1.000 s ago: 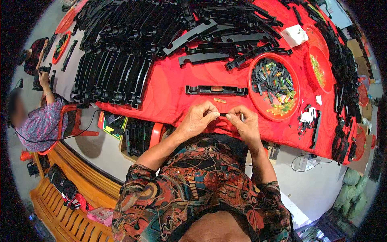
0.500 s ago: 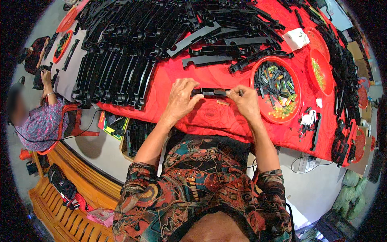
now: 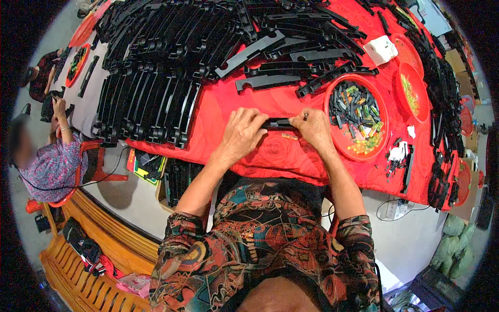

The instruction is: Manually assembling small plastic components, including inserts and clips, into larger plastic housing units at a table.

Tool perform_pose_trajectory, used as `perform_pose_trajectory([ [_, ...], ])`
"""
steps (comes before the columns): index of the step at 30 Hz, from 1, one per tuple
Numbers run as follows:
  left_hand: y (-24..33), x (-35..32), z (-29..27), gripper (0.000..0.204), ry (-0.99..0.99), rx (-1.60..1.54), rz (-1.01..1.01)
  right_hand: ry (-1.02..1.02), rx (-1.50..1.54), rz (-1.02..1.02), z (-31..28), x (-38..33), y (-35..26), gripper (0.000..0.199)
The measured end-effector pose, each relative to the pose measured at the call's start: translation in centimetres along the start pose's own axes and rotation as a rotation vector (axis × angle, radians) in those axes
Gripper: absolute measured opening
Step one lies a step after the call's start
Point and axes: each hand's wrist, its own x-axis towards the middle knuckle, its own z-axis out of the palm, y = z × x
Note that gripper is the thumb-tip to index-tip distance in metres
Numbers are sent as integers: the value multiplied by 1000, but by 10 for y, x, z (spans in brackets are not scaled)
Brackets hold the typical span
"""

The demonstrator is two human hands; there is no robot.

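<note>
A short, dark bar-shaped black plastic part (image 3: pixel 278 124) lies crosswise just above the red cloth, between my two hands. My left hand (image 3: pixel 243 132) is closed over its left end, with the fingers covering that end. On the right end my right hand (image 3: pixel 313 126) grips it with thumb and fingertips. Whether a smaller piece is also in the right fingers is hidden. Just below the part, a small yellowish piece (image 3: pixel 289 137) rests on the cloth. Close to my right hand stands a round red tray (image 3: pixel 384 106) of small black, yellow, green and orange pieces.
Long black plastic strips (image 3: pixel 150 104) stand in rows at the left, and more lie heaped behind. At the right are a white tissue pack (image 3: pixel 381 50), red baskets (image 3: pixel 414 93) and black parts (image 3: pixel 442 125). Another person (image 3: pixel 49 161) sits at far left beside a wooden bench (image 3: pixel 99 275).
My left hand has shifted slightly right and its fingers have come down over the part's left end, covering more of it. The right hand has moved slightly left, still gripping the other end.
</note>
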Motion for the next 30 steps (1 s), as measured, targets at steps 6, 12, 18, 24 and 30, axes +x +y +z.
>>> perform_pose_trajectory([
  [6, 0, 10, 6, 26, -71, 91, 173, 69, -47, -15, 6, -4, -2, 27],
  [12, -10, 16, 11, 27, -142, 63, 262, 106, -49, -47, 10, -5, -2, 25],
  [18, -11, 19, 4, 39, -232, -18, 295, 74, 9, -19, 6, -8, -1, 24],
  [24, -15, 22, 6, 41, -318, 25, 301, 80, -3, -20, 6, -8, -5, 23],
  [30, -14, 30, 5, 42, -449, 64, 298, 99, -20, -35, 7, -15, -4, 22],
])
